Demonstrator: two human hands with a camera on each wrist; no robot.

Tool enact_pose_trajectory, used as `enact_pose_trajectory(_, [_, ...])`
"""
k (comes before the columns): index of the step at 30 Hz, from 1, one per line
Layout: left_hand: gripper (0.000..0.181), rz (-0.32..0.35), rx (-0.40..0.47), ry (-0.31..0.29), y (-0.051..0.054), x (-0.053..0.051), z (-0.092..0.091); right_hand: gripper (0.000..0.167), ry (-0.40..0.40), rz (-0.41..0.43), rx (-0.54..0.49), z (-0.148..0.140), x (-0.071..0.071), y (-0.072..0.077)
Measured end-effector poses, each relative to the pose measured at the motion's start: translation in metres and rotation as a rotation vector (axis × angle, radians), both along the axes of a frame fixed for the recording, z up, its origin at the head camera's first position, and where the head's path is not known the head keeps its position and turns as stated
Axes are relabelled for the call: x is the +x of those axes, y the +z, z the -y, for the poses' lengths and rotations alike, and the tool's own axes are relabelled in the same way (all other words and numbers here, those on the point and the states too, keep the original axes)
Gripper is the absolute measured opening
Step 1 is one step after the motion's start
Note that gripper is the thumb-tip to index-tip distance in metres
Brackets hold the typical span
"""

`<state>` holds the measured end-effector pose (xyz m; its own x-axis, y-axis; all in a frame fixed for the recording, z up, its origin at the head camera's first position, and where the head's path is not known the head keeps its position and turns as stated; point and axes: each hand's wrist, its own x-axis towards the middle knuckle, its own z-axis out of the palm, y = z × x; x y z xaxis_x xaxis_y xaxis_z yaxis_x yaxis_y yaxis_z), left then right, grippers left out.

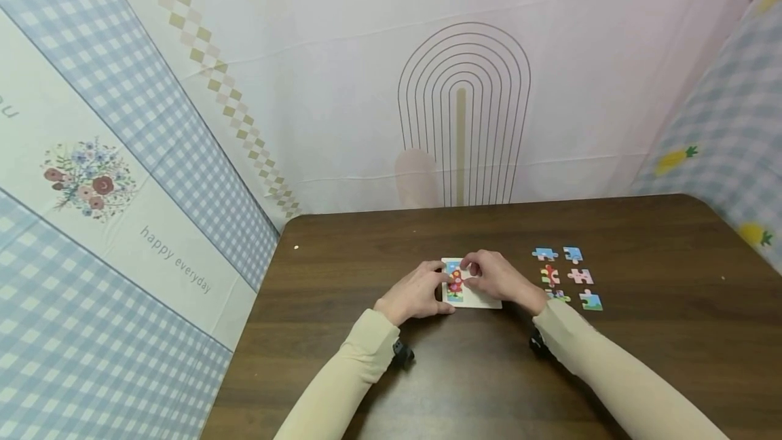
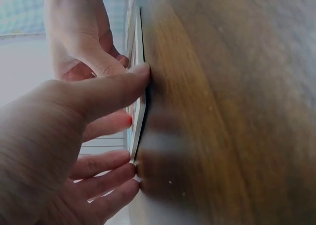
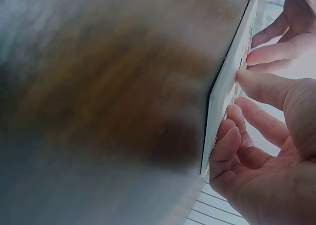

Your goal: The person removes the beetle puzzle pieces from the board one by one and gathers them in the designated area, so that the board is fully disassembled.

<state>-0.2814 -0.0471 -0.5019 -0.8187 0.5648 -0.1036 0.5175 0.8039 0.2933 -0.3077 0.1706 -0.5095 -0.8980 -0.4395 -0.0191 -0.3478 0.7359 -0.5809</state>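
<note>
My left hand (image 1: 421, 292) grips the white board (image 1: 481, 301) on the worktop (image 1: 342, 250); my right hand (image 1: 497, 278) touches it, pinching or not I can't tell. The picture (image 1: 454, 294) looks half made, six puzzle pieces (image 1: 582, 277) left

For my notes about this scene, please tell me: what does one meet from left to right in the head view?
Flower print, white speck, left hand, right hand, loose red puzzle piece, pink puzzle piece.

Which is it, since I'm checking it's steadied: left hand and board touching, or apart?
Touching. The left wrist view shows the left hand at the board, its thumb tip lapping over the edge with no visible gap.
</note>
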Motion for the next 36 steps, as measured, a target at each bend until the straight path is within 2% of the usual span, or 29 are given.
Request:
enact_pose_trajectory(5, [0.041, -0.019, 0.011, -0.03, 0.001, 0.001, 0.002, 0.022, -0.007, 0.005, 0.018, 0.004, -0.001, -0.001])
enact_pose_trajectory(15, [0.049, -0.053, -0.028, -0.042, 0.0, 0.001, 0.003, 0.019, -0.007, 0.018, 0.018, 0.01, -0.001, 0.001])
enact_pose_trajectory(24, [0.041, -0.071, -0.017, -0.038, 0.001, 0.001, 0.0, 0.017, -0.019, 0.047, 0.016, 0.012, -0.004, 0.002])
enact_pose_trajectory(36, [0.038, -0.049, 0.025, -0.029, -0.003, 0.0, 0.002, 0.017, -0.057, 0.046, -0.036, 0.015, -0.002, 0.002])
